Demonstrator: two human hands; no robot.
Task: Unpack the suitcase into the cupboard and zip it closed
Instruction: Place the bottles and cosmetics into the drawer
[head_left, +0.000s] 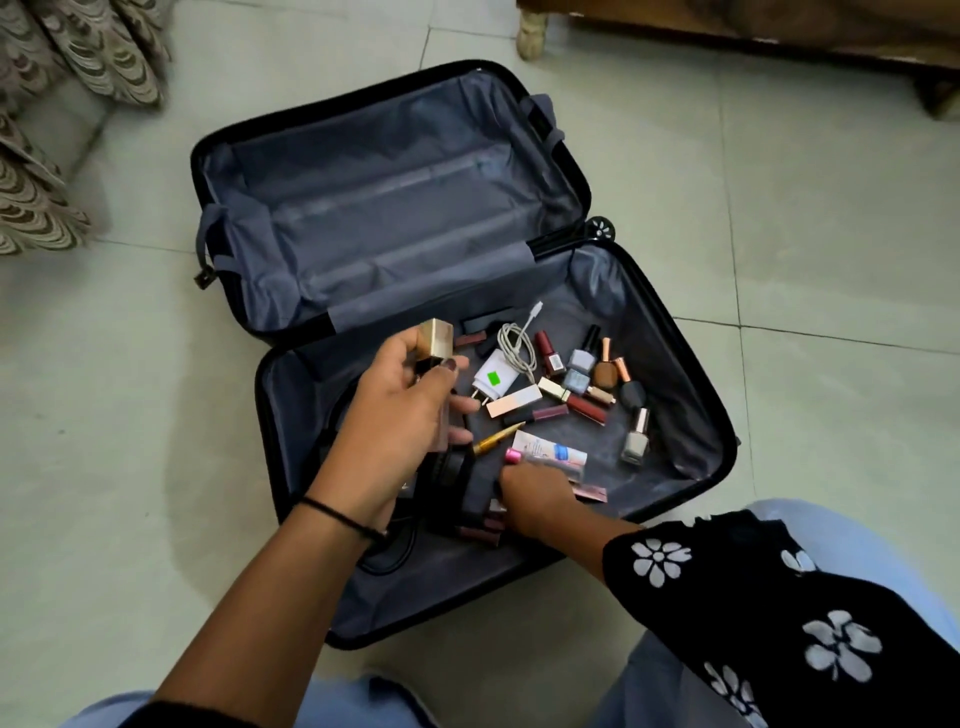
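Observation:
A black suitcase (670, 332) lies open on the floor, grey lining showing. Its far half is bare. The near half holds several nail polish bottles (582, 358), lipsticks (587, 408), a white charger (496, 376) with its coiled cable, a gold pencil (496, 439) and a white tube (550, 451). My left hand (400, 410) is raised over the left side and grips a gold-capped perfume bottle (435, 338). My right hand (535, 496) reaches down among small items near the front and grips a pink-capped item (513, 456); its fingertips are hidden. Dark round objects (447, 478) lie under my left hand.
Pale floor tiles (779, 208) surround the case. Patterned curtains (62, 104) hang at the far left. A wooden furniture leg (532, 31) stands at the top right. My knees in light blue trousers (810, 530) are at the bottom edge.

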